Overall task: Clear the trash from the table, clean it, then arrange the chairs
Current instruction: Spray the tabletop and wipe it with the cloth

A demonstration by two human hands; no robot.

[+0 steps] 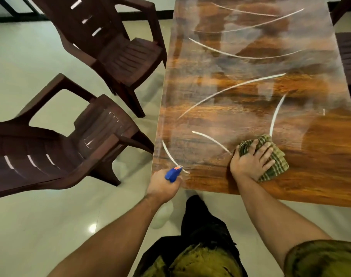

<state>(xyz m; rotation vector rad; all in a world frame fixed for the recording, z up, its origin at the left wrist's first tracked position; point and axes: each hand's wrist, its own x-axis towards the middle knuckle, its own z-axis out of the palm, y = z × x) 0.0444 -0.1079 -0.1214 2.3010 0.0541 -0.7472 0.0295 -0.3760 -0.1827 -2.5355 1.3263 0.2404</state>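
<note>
A glossy wooden table (250,80) with pale curved streaks fills the upper right. My right hand (250,160) presses a green checked cloth (276,162) onto the table near its front edge, fingers curled over the bunched fabric. My left hand (162,186) grips a spray bottle with a blue trigger head (172,172), held just off the table's front left corner. The bottle's pale body (162,216) hangs below the hand. No trash shows on the table.
Two dark brown plastic chairs stand left of the table, one near (60,148) and one farther back (114,43), both angled away. Another brown chair (348,56) sits at the right edge. Pale tiled floor (31,226) surrounds everything.
</note>
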